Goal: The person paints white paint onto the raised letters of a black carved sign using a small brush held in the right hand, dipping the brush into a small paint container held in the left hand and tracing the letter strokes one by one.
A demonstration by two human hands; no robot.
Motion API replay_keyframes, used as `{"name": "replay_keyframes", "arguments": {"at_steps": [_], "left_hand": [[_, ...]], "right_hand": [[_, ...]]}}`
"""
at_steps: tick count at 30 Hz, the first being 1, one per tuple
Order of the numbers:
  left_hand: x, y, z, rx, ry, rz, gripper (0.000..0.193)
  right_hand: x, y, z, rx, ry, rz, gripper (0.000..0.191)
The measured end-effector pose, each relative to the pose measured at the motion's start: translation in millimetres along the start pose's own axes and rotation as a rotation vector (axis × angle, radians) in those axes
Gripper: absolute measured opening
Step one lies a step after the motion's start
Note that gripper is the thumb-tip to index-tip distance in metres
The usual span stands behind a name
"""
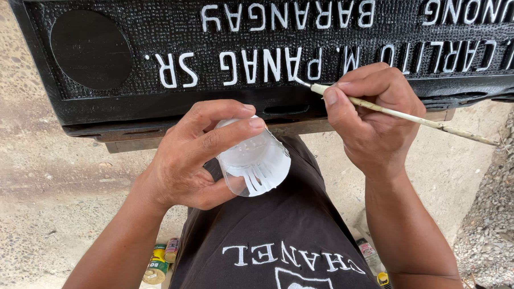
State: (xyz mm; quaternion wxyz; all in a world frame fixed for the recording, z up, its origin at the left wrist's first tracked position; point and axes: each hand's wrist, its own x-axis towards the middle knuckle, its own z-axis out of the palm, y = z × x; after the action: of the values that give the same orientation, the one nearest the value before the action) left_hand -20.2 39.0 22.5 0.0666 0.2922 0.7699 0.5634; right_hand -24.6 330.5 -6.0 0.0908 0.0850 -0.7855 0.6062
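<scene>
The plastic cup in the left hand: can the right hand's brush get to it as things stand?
Probably yes. The right hand holds the brush with its tip at the black plaque; the plastic cup, tilted in the left hand, sits just below with nothing between them.

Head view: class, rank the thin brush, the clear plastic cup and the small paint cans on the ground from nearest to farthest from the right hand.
1. Thin brush: held in the right hand.
2. Clear plastic cup: left of it, in the left hand.
3. Small paint cans: lower left, on the ground.

Black stippled slab [156,101], white letters [237,67]; cup [256,161] seemingly white-coated.
</scene>
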Motion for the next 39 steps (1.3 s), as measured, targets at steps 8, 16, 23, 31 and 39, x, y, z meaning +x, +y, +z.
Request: {"name": "replay_keyframes", "arguments": {"at_steps": [8, 16, 23, 31, 39], "left_hand": [[-0.1, 1.0, -0.3, -0.006, -0.006, -0.014, 0.060], [0.1, 0.0, -0.5, 0.001, -0.004, -0.005, 0.060], [0.2, 0.6, -0.6, 0.011, -0.002, -0.009, 0.059], [-1.8, 1.5, -0.2, -0.018, -0.007, -0.030, 0.057], [-1.8, 1.2, -0.5, -0.004, -0.002, -0.023, 0.057]], "right_hand": [[0.0, -0.9, 2.2, -0.017, 0.013, -0.008, 0.018], [-2.9, -4.3, 2.3, -0.011, 0.020, 0.028, 0.020], [0.6, -3.8, 4.0, -0.017, 0.065, 0.008, 0.018], [0.3, -3.9, 4.1, -0.045, 0.023, -0.003, 0.020], [-3.0, 0.0, 3.0, -0.029, 0.020, -0.021, 0.018]]}}
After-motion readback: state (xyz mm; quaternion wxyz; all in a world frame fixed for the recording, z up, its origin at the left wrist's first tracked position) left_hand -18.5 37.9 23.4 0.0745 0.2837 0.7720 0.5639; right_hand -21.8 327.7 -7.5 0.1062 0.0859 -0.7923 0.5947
